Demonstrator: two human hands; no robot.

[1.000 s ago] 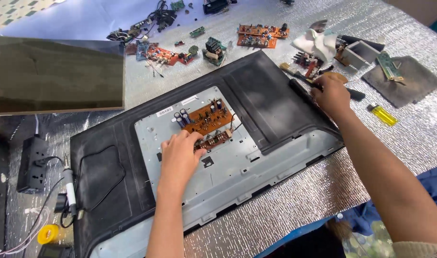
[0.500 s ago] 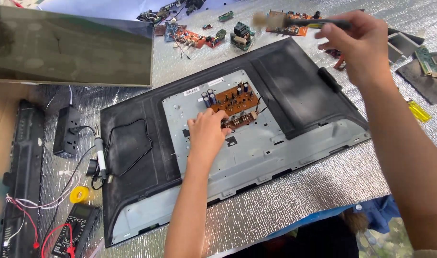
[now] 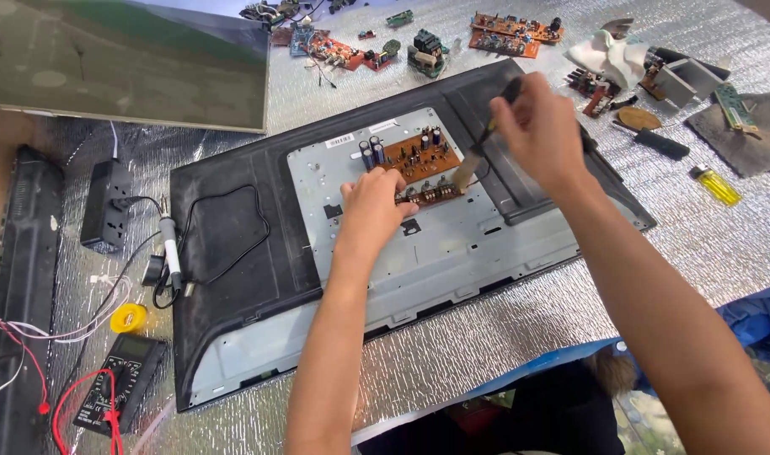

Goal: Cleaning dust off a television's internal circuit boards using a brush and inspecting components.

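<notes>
A black television back shell (image 3: 225,278) lies flat on the silver mat, with a grey metal plate (image 3: 452,244) in its middle. A brown circuit board (image 3: 414,156) with dark capacitors sits on the plate. My left hand (image 3: 372,211) rests on the plate with its fingertips on the board's lower edge. My right hand (image 3: 541,135) is above the board's right side and grips a small brush (image 3: 478,160) with a black handle; its pale bristles touch the board's right end.
A flat screen panel (image 3: 124,63) leans at the upper left. A power strip (image 3: 105,202), soldering iron (image 3: 170,253), solder roll (image 3: 128,318) and multimeter (image 3: 120,392) lie left. Loose circuit boards (image 3: 507,34), a yellow lighter (image 3: 715,185) and parts lie at the back and right.
My right hand picked up the brush from the parts at the right, lifted it, and has brought it down onto the brown board. My left hand stayed on the board.
</notes>
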